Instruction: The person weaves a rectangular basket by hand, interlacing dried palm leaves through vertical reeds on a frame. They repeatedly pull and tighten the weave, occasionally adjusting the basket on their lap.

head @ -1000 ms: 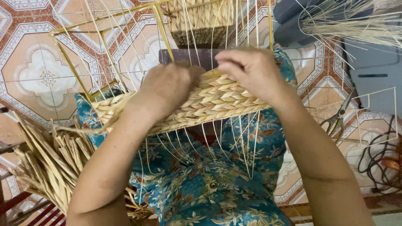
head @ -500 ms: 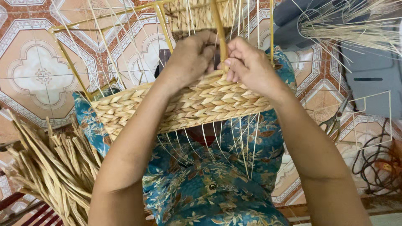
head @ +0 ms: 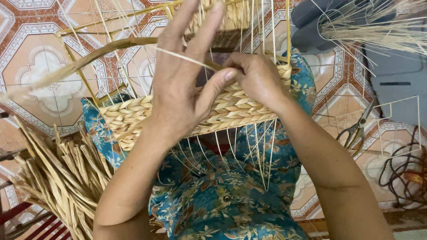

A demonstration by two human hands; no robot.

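1. A half-woven straw basket (head: 231,109) is being held across the lap, over a blue floral garment (head: 222,195), with its braided band running from lower left to upper right

2. The left hand (head: 182,84) is being raised in front of the weave with its fingers spread wide apart; a thin pale strand (head: 187,58) is being crossed over its palm side, and nothing is being clamped by it

3. The right hand (head: 255,80) is being kept curled at the top edge of the woven band, fingers bunched together on the strand's end; how firmly it is being pinched cannot be told

4. A flat, wide straw strip (head: 75,69) is being stretched from the left hand's side out toward the left edge of the view

5. Thin upright stakes (head: 262,31) are being left standing above the band, and loose ends are being left hanging below it

6. A bundle of dry straw (head: 58,178) is being kept just beside the left arm, on the patterned tile floor (head: 40,58)

7. Scissors (head: 356,129) are lying well apart to the right, near a coil of dark cable (head: 400,178)
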